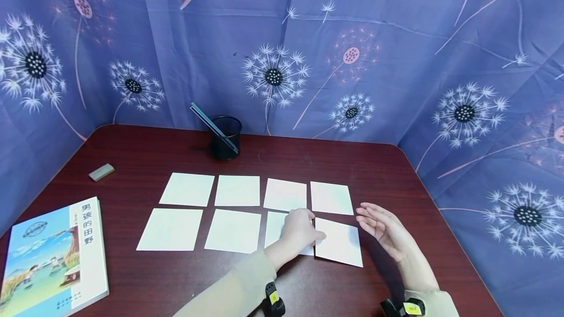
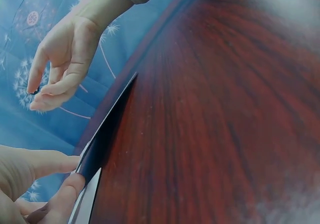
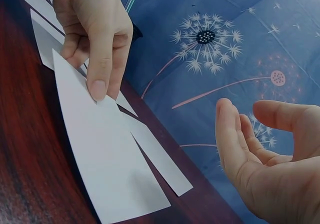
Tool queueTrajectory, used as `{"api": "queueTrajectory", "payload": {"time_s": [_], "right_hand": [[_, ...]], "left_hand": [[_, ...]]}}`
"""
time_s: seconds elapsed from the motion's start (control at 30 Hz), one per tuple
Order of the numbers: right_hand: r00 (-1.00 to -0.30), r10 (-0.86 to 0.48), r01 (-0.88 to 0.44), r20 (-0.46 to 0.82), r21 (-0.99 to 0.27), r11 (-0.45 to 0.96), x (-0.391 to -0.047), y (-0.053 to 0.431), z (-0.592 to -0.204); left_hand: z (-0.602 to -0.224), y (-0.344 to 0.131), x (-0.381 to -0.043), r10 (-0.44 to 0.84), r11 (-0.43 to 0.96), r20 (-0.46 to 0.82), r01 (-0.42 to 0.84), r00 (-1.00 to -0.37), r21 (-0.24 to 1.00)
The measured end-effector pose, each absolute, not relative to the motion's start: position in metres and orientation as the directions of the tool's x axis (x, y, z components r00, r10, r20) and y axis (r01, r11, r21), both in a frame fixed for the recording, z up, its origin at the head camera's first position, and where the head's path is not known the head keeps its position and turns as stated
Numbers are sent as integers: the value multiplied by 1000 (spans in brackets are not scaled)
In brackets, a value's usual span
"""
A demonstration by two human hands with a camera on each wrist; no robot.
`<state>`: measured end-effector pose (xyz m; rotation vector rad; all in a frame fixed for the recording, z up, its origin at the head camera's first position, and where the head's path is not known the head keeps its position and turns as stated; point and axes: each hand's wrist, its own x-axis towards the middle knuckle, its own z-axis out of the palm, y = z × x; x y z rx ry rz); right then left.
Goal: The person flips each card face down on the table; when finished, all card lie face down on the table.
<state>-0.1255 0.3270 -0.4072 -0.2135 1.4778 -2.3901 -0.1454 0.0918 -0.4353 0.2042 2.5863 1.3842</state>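
Several white square cards lie in two rows on a dark red-brown table (image 1: 335,292). My left hand (image 1: 298,231) pinches the left edge of the front-right white card (image 1: 339,244), thumb on top. In the left wrist view that card (image 2: 107,119) is tilted, its edge raised off the wood. The neighbouring card (image 1: 274,226) in the front row is partly hidden by my left hand. Just right of the pinched card, my right hand (image 1: 387,229) hovers with loosely bent fingers and nothing in it. The right wrist view shows this hand (image 3: 270,159) apart from the cards.
A black mesh pen cup (image 1: 226,138) holding pens stands at the back. An eraser-like block (image 1: 101,172) lies at the left, behind a book (image 1: 57,258) with a blue illustrated cover. A blue dandelion-print curtain (image 1: 246,23) surrounds the table's back and sides.
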Motion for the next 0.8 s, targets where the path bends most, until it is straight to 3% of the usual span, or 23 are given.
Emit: {"api": "queueTrajectory", "payload": {"time_s": [0.33, 0.63, 0.8], "right_hand": [[-933, -357, 197, -40, -888, -416, -127, 328, -409], [-937, -340, 202, -82, -920, -336, -133, 320, -403], [-944, -321, 177, -78, -939, -294, -140, 308, -392]], "left_hand": [[-438, 92, -145, 234, 537, -102, 41, -967, 842], [-437, 91, -146, 238, 507, -103, 33, -966, 862], [-431, 78, -156, 293, 467, 27, 168, -956, 868]]}}
